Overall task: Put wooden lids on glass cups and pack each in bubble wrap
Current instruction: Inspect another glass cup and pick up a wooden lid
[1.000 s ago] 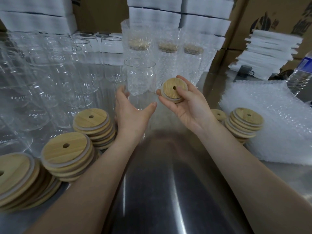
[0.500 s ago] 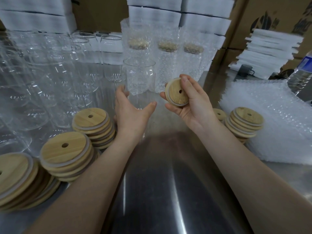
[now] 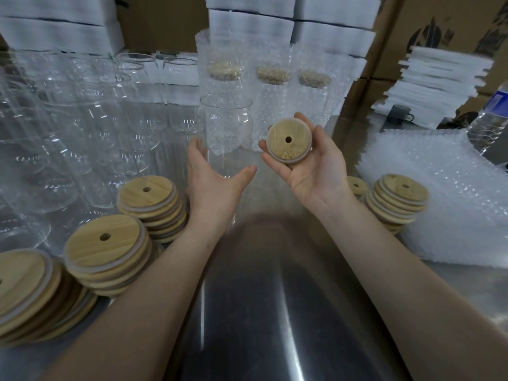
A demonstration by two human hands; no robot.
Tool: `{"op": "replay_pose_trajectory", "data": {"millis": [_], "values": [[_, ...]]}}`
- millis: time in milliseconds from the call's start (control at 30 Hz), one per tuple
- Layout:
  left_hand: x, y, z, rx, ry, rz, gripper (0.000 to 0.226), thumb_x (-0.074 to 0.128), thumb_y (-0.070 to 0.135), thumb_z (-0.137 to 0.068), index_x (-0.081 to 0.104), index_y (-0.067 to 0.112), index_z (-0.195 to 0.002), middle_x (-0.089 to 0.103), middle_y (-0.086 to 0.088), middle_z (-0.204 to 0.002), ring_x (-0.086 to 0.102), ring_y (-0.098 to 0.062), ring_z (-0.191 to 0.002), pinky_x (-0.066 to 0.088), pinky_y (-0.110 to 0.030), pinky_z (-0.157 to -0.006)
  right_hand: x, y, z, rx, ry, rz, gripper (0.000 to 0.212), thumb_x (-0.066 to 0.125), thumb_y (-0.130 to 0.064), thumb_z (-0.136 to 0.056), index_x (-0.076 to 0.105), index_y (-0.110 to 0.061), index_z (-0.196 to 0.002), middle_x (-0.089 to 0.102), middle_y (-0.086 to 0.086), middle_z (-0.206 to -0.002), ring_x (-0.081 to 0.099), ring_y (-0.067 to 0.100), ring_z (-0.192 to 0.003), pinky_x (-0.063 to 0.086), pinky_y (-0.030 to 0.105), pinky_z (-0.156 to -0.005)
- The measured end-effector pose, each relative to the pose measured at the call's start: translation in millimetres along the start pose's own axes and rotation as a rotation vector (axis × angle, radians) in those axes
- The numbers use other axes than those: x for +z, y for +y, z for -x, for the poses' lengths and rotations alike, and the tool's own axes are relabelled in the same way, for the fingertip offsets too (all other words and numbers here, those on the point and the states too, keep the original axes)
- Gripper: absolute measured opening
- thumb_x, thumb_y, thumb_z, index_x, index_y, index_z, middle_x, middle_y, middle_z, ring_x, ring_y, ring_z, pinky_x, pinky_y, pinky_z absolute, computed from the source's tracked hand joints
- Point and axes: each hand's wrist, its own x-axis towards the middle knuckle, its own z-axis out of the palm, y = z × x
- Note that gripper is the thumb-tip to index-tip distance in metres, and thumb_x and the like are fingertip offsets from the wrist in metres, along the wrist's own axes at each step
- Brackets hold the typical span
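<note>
Holding noted both sides. L hand (image 3: 214, 185), ctr frame, wraps lower part of glass cup (image 3: 226, 125): thumb on near side, fingers round far left. Cup upright, mouth uncovered. R hand (image 3: 313, 171), just right of cup, cradles wooden lid (image 3: 288, 144) on curled fingers w/ thumb at its upper edge. Lid faces camera, centre hole visible, apart from cup rim. Lid stacks (image 3: 104, 243) lower left; right lid stack (image 3: 398, 196) mid right beside bubble wrap sheets (image 3: 445, 193). Three wrapped cups (image 3: 272, 78) upper ctr; bare glasses (image 3: 82, 119) upper left. All on steel table (image 3: 275, 312).
</note>
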Motion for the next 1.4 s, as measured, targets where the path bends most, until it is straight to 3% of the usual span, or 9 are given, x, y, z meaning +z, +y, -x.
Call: {"op": "replay_pose_trajectory", "data": {"millis": [133,333,467,633,800,933,1067,1400], "values": [[-0.8,1.0,0.5,-0.005,0.007,0.017,0.101,0.086,0.025,-0.074,0.023,0.018,-0.152,0.037,0.000,-0.153,0.035,-0.012,-0.141,0.031,-0.037,-0.117,1.5,-2.4,-1.8,-0.002,0.031,-0.052,0.030,0.039,-0.029,-0.105,0.057,-0.015,-0.125,0.049,0.024,-0.142,0.059,0.046,-0.115,0.050,0.051,-0.099],[-1.0,2.9,2.6,0.037,0.054,-0.024,0.097,0.087,0.022,-0.073,0.029,0.017,-0.151,0.041,-0.004,-0.149,0.038,-0.013,-0.139,0.033,-0.037,-0.117,4.1,-5.3,-2.5,-0.056,0.050,-0.056,0.029,0.047,-0.025,-0.102,0.054,-0.012,-0.128,0.050,0.019,-0.141,0.056,0.032,-0.121,0.051,0.046,-0.100],[-3.5,5.3,2.9,0.166,0.093,-0.183,0.097,0.088,0.018,-0.069,0.034,0.012,-0.149,0.044,-0.007,-0.147,0.040,-0.020,-0.138,0.031,-0.040,-0.116,9.2,-8.5,0.3,-0.216,0.064,0.118,0.022,0.048,-0.023,-0.103,0.057,-0.017,-0.121,0.057,0.004,-0.124,0.057,0.019,-0.115,0.053,0.039,-0.097],[-4.8,6.8,4.9,0.301,0.126,-0.404,0.093,0.087,0.018,-0.067,0.040,0.015,-0.147,0.047,-0.007,-0.146,0.040,-0.028,-0.136,0.027,-0.038,-0.113,19.9,-8.2,9.2,-0.420,0.044,0.489,0.035,0.059,-0.031,-0.088,0.057,-0.030,-0.123,0.055,0.000,-0.133,0.056,0.016,-0.124,0.049,0.032,-0.103],[-5.3,9.1,6.7,0.388,0.100,-0.501,0.091,0.086,0.016,-0.066,0.043,0.015,-0.146,0.047,-0.008,-0.147,0.039,-0.030,-0.137,0.026,-0.045,-0.115,22.1,-1.4,12.3,-0.573,0.017,0.828,0.043,0.057,-0.025,-0.091,0.051,-0.028,-0.133,0.052,0.006,-0.139,0.048,0.015,-0.131,0.039,0.040,-0.114],[-4.2,11.2,9.6,0.424,0.092,-0.532,0.090,0.085,0.012,-0.065,0.044,0.018,-0.145,0.047,-0.007,-0.146,0.038,-0.031,-0.138,0.026,-0.051,-0.114,20.2,1.6,14.0,-0.611,-0.038,0.952,0.044,0.054,-0.017,-0.095,0.049,-0.018,-0.139,0.052,0.004,-0.138,0.047,0.010,-0.132,0.037,0.034,-0.115],[-4.5,11.5,10.3,0.427,0.082,-0.534,0.090,0.085,0.010,-0.064,0.045,0.018,-0.144,0.046,-0.006,-0.147,0.038,-0.031,-0.138,0.026,-0.055,-0.114,18.4,2.6,13.9,-0.609,-0.049,1.017,0.041,0.053,-0.009,-0.099,0.048,-0.009,-0.140,0.050,0.011,-0.138,0.046,0.016,-0.133,0.035,0.039,-0.115],[-6.1,11.8,9.8,0.444,0.083,-0.553,0.090,0.085,0.008,-0.064,0.046,0.017,-0.144,0.047,-0.007,-0.147,0.037,-0.033,-0.139,0.025,-0.056,-0.114,17.7,7.7,14.3,-0.625,-0.068,1.086,0.045,0.041,-0.023,-0.098,0.044,-0.010,-0.142,0.045,0.004,-0.135,0.039,0.014,-0.133,0.030,0.033,-0.116]]}}
